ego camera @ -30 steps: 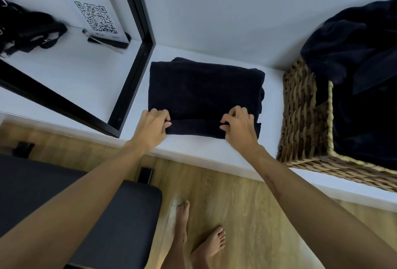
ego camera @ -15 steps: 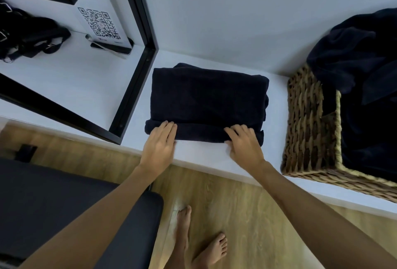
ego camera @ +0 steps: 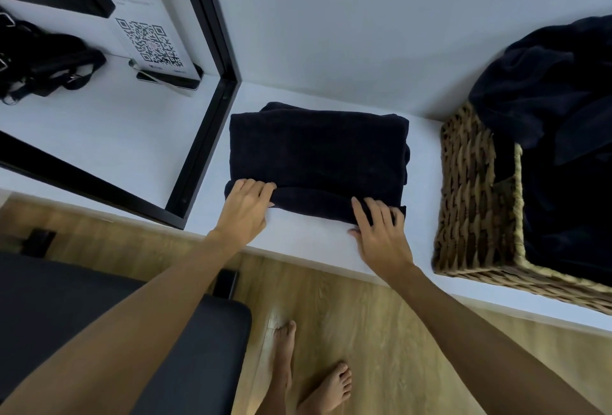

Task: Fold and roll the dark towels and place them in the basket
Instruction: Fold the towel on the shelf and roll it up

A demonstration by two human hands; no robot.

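Already we have both hands on the near edge of the folded dark towel point(ego camera: 318, 156), which lies flat on the white counter point(ego camera: 308, 235) between the black frame point(ego camera: 205, 146) and the wicker basket point(ego camera: 470, 202). Our left hand point(ego camera: 246, 207) rests on the left end of the started roll, fingers laid fairly straight over it and holding nothing closed. Our right hand point(ego camera: 381, 232) does the same at the right end, fingers spread across the roll and thumb down on the counter.

We judge the towel soft, thick and light for its bulk: it will sag and spring open if let go, and it will not slip much on itself. The best hold is at the two ends of the roll, palms pressing evenly so the tube stays tight and straight as it goes away from us. The stacked layers on the right edge look uneven and may telescope.

Farther right, more dark towels point(ego camera: 549, 106) are heaped loosely over the basket, so room inside looks short.
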